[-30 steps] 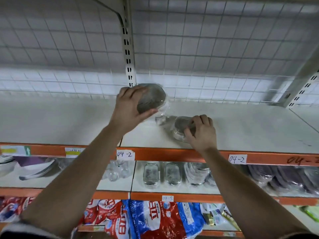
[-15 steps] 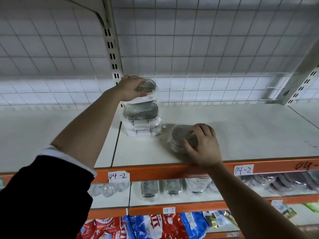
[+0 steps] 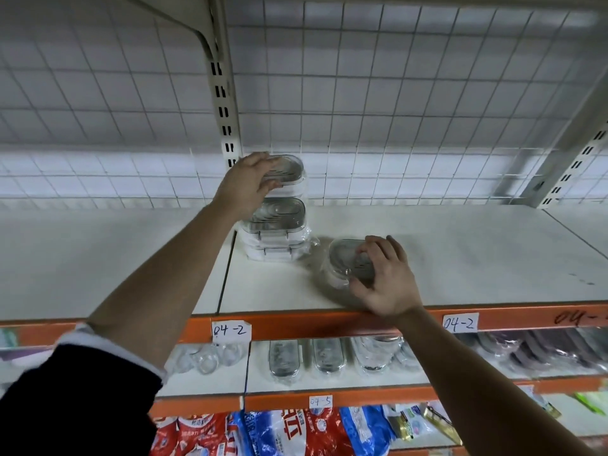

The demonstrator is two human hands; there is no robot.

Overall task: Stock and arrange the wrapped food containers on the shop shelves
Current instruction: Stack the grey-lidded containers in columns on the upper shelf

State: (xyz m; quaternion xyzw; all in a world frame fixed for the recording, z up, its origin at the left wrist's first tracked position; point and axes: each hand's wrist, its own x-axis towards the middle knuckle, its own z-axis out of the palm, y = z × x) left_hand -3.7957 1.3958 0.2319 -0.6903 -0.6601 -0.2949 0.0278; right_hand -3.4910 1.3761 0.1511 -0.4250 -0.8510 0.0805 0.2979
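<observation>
On the white upper shelf (image 3: pixel 460 258) stands a stack of wrapped oval food containers (image 3: pixel 276 225) with clear lids, close to the slotted upright. My left hand (image 3: pixel 245 184) grips the top container (image 3: pixel 288 171) of that stack from its left side, thumb at the front. To the right, near the shelf's front edge, lies another wrapped container (image 3: pixel 345 261) in clear plastic. My right hand (image 3: pixel 383 278) holds it from the right, fingers curled over its lid and thumb at its front.
A wire grid backs the shelf, with a slotted upright (image 3: pixel 223 93) behind the stack. The orange shelf edge (image 3: pixel 296 327) carries paper labels. The shelf below holds more wrapped containers (image 3: pixel 306 357) and glassware. Red and blue bags (image 3: pixel 279 432) fill the lowest shelf.
My left hand has carried a container up and back onto the stack by the upright and still grips it. My right hand has stayed on the other container near the front edge.
</observation>
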